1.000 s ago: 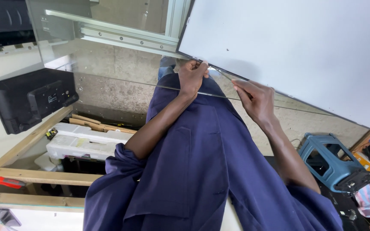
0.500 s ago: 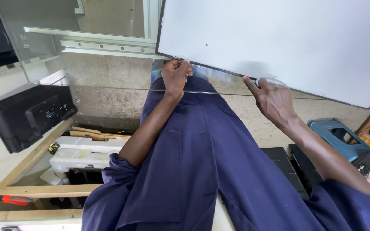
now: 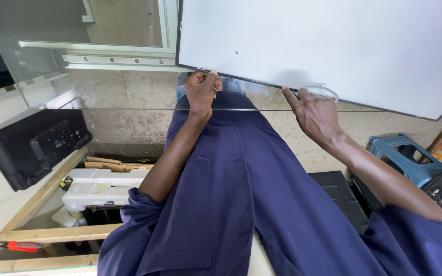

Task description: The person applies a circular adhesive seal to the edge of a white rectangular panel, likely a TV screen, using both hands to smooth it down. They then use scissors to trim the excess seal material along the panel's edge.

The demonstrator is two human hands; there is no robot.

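Head view: left hand clenched on the lower edge of a large white panel, right hand pinching the same edge further along, beside a clear tape roll, with the panel leaning over a glass sheet and blue-trousered legs below. Best handled by keeping both grips firm and level, well apart for balance. Worth minding the glass edge and the blue stool nearby.
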